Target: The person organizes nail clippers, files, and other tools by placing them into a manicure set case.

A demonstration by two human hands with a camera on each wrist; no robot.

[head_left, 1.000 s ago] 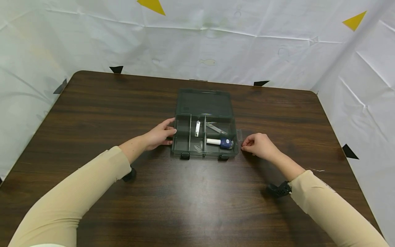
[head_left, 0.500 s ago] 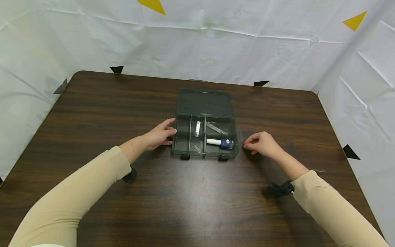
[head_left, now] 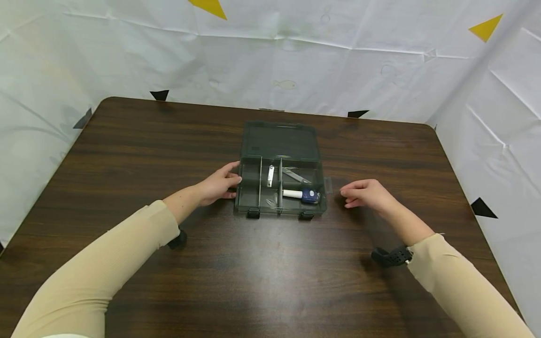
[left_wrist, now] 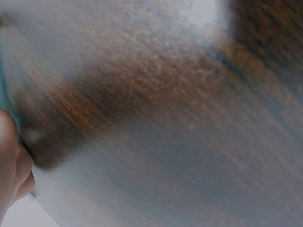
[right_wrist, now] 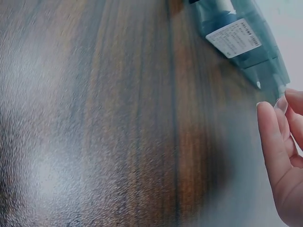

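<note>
A dark see-through box [head_left: 280, 206] lies open in the middle of the table, its lid [head_left: 279, 141] laid back. Its compartments hold a white clipper [head_left: 270, 175], a white and blue tube [head_left: 301, 194] and a metal tool [head_left: 297, 176]. My left hand [head_left: 220, 184] holds the box's left wall, thumb at the rim. My right hand [head_left: 364, 193] hovers right of the box with loose fingers [right_wrist: 273, 150] and holds nothing. A small clear strip [head_left: 328, 185] lies between that hand and the box. The right wrist view shows the box's labelled side [right_wrist: 236, 38].
The brown wooden table [head_left: 270, 272] is ringed by white sheeting [head_left: 270, 61] at the back and both sides. The left wrist view is a blur of table [left_wrist: 165, 123] with my fingers [left_wrist: 12, 161] at its edge.
My right hand has drawn away from the box to the right and loosened its pinched fingers. The left hand and the box have stayed put.
</note>
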